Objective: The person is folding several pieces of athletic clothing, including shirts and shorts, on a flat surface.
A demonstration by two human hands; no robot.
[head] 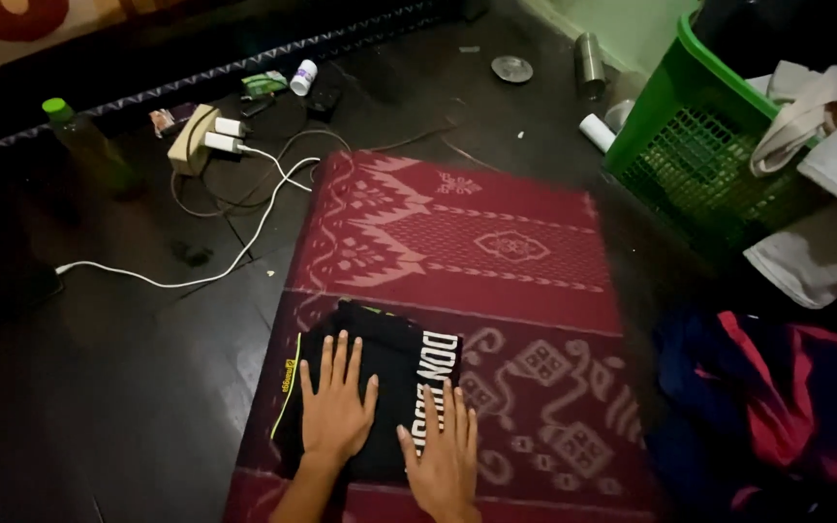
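Both hands are down flat on a folded black garment (380, 363) lying at the near end of a red patterned mat (496, 242) on the dark floor (128, 387). The left hand (336, 407) presses its open palm, fingers spread, on the middle of the garment; the right hand (446, 455) lies open beside it, fingers stretched over the white lettering at the garment's right edge. Neither hand grips anything. A yellow stripe runs down the garment's left side. Off to the right, a green laundry basket (690, 136) holds pale cloths, with a heap of dark blue and red clothes (767, 397) just below it. Up left, white cables (244, 194) trail from a power strip (191, 140), near a green-capped bottle (84, 145).
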